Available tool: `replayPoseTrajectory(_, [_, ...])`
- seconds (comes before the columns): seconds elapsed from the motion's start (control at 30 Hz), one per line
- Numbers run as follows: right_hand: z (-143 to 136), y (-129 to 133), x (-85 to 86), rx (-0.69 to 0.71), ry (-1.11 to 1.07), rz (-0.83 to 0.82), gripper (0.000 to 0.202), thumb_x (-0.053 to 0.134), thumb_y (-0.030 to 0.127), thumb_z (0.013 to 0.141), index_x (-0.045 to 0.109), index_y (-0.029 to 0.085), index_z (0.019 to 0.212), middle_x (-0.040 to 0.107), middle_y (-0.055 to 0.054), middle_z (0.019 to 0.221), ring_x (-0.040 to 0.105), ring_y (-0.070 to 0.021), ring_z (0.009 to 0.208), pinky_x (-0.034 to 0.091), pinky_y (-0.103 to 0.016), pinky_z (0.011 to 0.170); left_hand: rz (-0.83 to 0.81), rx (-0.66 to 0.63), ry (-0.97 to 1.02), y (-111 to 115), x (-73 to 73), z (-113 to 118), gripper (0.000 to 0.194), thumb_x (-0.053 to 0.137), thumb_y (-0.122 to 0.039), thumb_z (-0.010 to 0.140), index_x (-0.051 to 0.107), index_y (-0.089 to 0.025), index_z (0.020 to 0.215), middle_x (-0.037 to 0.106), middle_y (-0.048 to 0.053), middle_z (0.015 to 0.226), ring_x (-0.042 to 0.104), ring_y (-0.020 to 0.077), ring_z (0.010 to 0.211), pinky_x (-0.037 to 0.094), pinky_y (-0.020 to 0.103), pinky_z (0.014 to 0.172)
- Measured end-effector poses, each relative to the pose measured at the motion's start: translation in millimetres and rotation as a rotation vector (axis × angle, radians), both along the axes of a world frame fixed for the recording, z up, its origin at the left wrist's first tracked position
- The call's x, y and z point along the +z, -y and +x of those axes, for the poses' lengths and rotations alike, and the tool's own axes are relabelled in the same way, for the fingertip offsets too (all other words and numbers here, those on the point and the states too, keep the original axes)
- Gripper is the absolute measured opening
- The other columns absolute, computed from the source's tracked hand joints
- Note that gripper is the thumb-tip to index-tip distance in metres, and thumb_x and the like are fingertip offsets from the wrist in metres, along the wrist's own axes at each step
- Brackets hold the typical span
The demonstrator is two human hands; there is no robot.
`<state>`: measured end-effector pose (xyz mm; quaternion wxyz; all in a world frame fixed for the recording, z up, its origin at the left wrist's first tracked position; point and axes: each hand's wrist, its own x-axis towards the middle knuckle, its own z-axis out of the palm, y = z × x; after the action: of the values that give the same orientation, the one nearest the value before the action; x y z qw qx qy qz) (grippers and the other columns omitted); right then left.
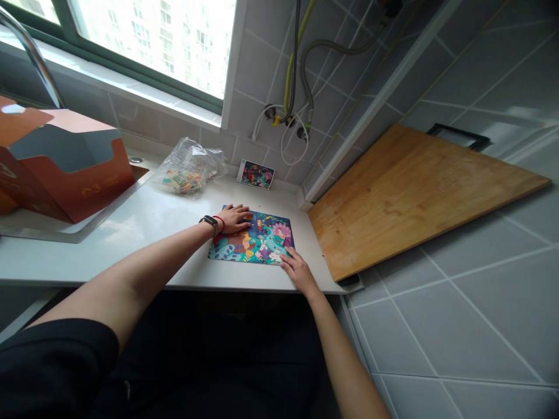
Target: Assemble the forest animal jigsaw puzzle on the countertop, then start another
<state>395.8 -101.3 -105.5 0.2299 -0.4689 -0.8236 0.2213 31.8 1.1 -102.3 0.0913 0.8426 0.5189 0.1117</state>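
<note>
A colourful jigsaw puzzle (257,238) with animals and plants lies flat on the white counter. Across its upper left part rests my left hand (234,219), palm down with fingers stretched out; a watch and a red cord circle that wrist. My right hand (299,270) touches the puzzle's lower right corner, its fingers extended and holding nothing. Behind the puzzle, a small picture card (255,174) with similar artwork leans against the tiled wall. A clear plastic bag (187,171) with colourful pieces inside sits to the left of the card.
An orange open box (94,186) stands at the left, near a curved metal faucet (32,55). A large wooden board (419,198) leans along the right wall. Hoses and cables (301,75) hang on the back wall beside the window. The counter's front edge (244,288) is close to my body.
</note>
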Motion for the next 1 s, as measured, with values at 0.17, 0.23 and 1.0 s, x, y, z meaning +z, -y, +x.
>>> replayPoseTrajectory(0.17, [-4,-19,6.0,-0.007,0.056,0.016,0.037,0.063,0.047,0.101,0.079,0.027,0.128,0.061,-0.011,0.153,0.052,-0.0301,0.147,0.039,-0.049,0.127,-0.006,0.028,-0.019,-17,-0.2,-7,0.062,0.041,-0.058,0.104,0.052,-0.026,0.156,0.040,0.010,0.170,0.034,0.0334,0.156,0.021,0.055,0.127])
replayPoseTrajectory(0.23, [-7,-23,10.6,-0.006,0.093,0.010,0.038,0.064,0.048,0.100,0.080,0.026,0.126,0.062,-0.012,0.151,0.054,-0.0300,0.144,0.040,-0.048,0.125,-0.014,0.048,-0.027,-19,-2.0,-4,0.063,0.042,-0.056,0.104,0.049,-0.026,0.158,0.038,0.010,0.172,0.031,0.0342,0.158,0.020,0.055,0.127])
replayPoseTrajectory(1.0, [-122,-88,16.8,-0.247,0.619,-0.050,0.063,0.024,0.058,0.110,0.028,0.037,0.169,0.016,0.000,0.180,0.015,-0.0283,0.166,0.008,-0.049,0.132,0.023,0.144,-0.012,41,-0.7,73,0.060,0.039,-0.044,0.106,0.042,-0.027,0.164,0.035,0.008,0.173,0.030,0.0362,0.160,0.022,0.060,0.128])
